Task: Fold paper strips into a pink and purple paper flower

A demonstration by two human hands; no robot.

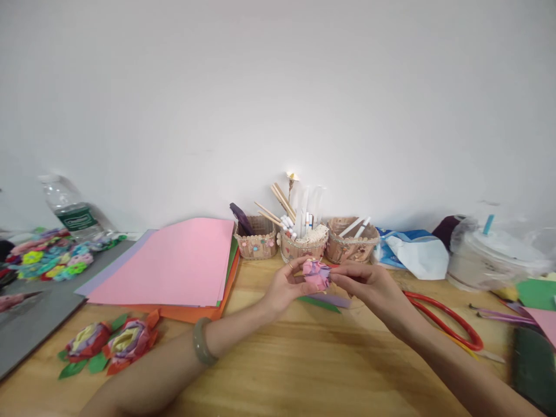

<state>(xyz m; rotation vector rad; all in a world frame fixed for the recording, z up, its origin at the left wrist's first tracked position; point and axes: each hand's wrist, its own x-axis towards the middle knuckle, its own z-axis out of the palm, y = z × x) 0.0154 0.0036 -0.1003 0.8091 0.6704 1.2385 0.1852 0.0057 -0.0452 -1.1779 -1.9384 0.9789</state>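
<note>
Both my hands meet above the wooden table (pixel 304 365), a little in front of the small baskets. My left hand (pixel 287 285), with a greenish bangle on its wrist, and my right hand (pixel 364 284) both pinch a small folded paper piece (pixel 317 273) in pink and purple. Their fingers are curled round its edges. Under the hands lie a green paper scrap (pixel 319 303) and a purple strip (pixel 334 300).
A stack of coloured paper (pixel 174 263), pink on top, lies to the left. Two finished paper flowers (pixel 108 344) sit at the front left. Three little baskets (pixel 302 243) hold sticks and pens. A water bottle (pixel 72 211), a lidded cup (pixel 490 258) and a red hoop (pixel 447 318) stand around.
</note>
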